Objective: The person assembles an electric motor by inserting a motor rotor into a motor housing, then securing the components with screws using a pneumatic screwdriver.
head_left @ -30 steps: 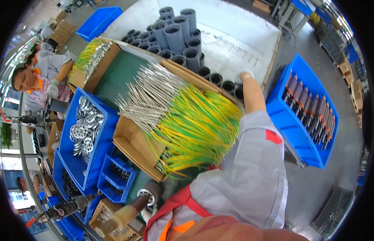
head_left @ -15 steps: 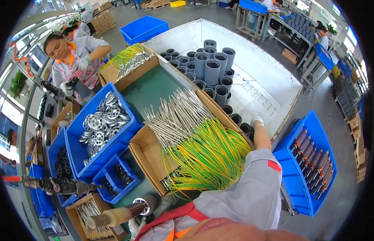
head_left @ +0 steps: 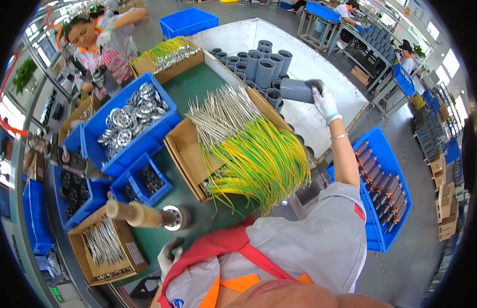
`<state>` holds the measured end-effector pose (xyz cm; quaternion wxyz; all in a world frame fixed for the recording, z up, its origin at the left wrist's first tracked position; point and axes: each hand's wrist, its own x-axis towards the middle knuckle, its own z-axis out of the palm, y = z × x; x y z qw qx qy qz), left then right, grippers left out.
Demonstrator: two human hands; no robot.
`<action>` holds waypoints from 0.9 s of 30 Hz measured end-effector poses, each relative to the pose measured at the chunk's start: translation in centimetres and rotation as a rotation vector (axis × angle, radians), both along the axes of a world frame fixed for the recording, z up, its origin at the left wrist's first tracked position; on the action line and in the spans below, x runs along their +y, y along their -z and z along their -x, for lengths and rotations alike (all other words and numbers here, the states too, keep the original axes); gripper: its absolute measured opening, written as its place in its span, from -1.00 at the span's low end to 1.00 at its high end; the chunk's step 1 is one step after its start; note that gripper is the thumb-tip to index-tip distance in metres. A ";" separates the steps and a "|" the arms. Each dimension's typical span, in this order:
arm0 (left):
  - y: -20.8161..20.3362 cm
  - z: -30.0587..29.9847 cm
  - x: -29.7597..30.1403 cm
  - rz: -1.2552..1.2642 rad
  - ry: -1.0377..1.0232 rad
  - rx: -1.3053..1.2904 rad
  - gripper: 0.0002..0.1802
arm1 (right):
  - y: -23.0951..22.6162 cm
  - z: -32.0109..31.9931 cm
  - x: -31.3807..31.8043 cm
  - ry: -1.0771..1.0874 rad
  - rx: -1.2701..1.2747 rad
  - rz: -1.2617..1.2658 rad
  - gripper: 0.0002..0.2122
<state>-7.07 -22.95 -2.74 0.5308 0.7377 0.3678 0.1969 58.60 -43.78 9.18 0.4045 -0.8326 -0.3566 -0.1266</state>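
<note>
My right hand [head_left: 325, 104], in a white glove with dark fingertips, grips one end of a grey tube [head_left: 296, 90] and holds it tilted nearly level above the white-walled bin [head_left: 325, 134]. Several more grey tubes [head_left: 264, 72] stand upright in that bin. My left hand [head_left: 169, 256], also gloved, is low by my body at the bench edge, its fingers loosely apart with nothing seen in them. Close to it on the green bench stands a grey cylinder with a silver ring-shaped end [head_left: 176, 217]. A cream-coloured rod [head_left: 135, 212] rises out of that cylinder.
A cardboard box [head_left: 186, 163] carries metal rods with yellow-green wires [head_left: 264, 164]. Blue bins hold silver discs [head_left: 132, 119] and small dark parts [head_left: 152, 178]. A hanging power driver [head_left: 74, 163] is at left. Another blue bin [head_left: 379, 192] stands right. A co-worker [head_left: 102, 51] works across the bench.
My right hand has come up out of the bin with a grey tube in it. The view has shifted, and my left hand shows more clearly, apart from the cylinder. The co-worker's arm has risen.
</note>
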 end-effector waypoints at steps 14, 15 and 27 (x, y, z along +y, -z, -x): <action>-12.5 -13.5 -0.8 0.725 0.605 -0.414 -0.05 | -6.3 35.5 9.6 -0.822 0.601 0.213 -0.61; -13.0 -12.9 -0.4 0.678 0.629 -0.353 -0.10 | -7.0 37.1 10.2 -0.844 0.507 0.325 -0.59; -14.8 -2.7 2.3 0.771 0.397 -0.612 0.07 | -4.1 38.0 17.4 -0.977 0.808 -0.321 -0.54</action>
